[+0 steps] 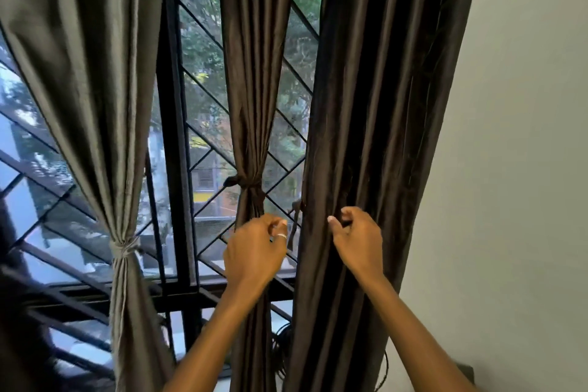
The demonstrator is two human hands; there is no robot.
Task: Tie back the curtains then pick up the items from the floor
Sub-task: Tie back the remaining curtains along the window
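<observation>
Three curtains hang before a barred window. The grey left curtain [95,105] is cinched by a tie [124,247]. A tie [246,183] also gathers the dark brown middle curtain [254,73]. The wide dark brown right curtain [381,105] hangs loose, with a thin tie strip [294,226] dangling at its left edge. My left hand [254,251], fingers curled, is just left of that strip; whether it pinches it I cannot tell. My right hand [358,240] pinches a fold of the right curtain.
A black window grille [178,137] with diagonal bars stands behind the curtains. A plain white wall [509,169] runs along the right. Dark cables [281,350] hang low between the middle and right curtains. The floor is out of view.
</observation>
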